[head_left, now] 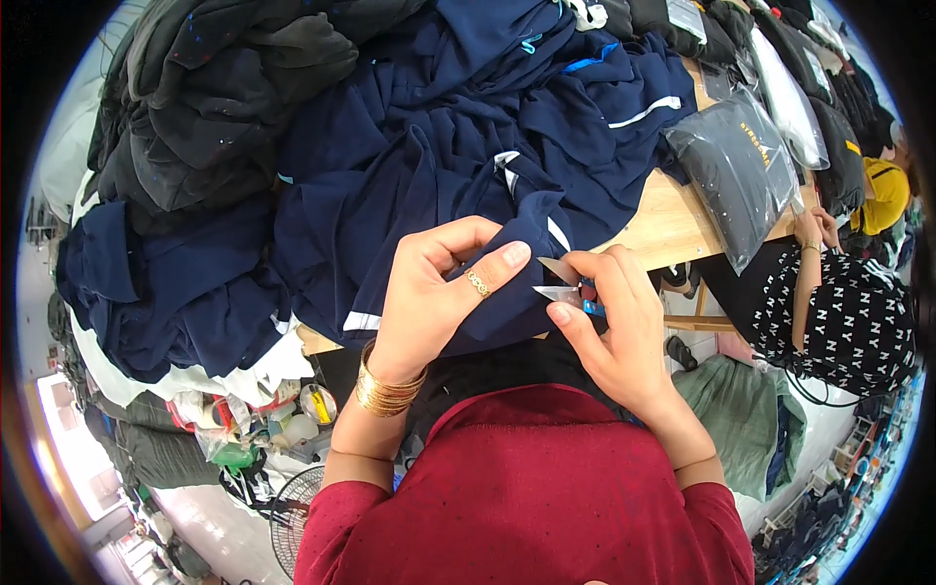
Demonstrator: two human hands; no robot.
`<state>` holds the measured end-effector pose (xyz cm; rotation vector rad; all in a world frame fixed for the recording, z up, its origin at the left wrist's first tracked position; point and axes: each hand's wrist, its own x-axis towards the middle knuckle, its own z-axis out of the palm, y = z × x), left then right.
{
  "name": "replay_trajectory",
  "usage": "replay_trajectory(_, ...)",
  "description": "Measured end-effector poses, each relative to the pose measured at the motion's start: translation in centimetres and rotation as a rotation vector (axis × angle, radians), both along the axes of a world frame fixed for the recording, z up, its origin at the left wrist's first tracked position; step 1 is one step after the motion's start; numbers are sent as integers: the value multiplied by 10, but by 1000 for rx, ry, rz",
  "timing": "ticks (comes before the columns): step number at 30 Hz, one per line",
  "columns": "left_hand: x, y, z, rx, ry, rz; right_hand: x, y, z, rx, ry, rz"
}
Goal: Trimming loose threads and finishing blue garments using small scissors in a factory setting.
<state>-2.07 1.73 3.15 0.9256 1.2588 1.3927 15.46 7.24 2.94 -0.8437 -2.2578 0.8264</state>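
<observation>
Pinching soft navy fabric point(409, 185), steel snips point(564, 281)

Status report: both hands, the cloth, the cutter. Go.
Left hand pinching navy garment edge. Right hand gripping small thread snips, blades at the fabric edge. Navy pile covers the wooden table; nothing blocking the snips.
</observation>
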Motion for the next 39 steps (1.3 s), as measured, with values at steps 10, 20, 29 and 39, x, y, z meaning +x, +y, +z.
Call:
replay_trajectory(10, 1, 0, 0, -16, -5, 15, -3, 2, -5, 29, 43, -49)
replay_trajectory(20, 1, -1, 0, -6, -7, 2, -5, 2, -7, 57, 78, -79)
replay_trajectory(29, 1, -2, -1, -10, -10, -14, -6, 1, -8, 29, 92, -116)
replay_trajectory(39, 0, -5, -1, -39, -90, 34, -1, -2, -4, -187, 139, -171)
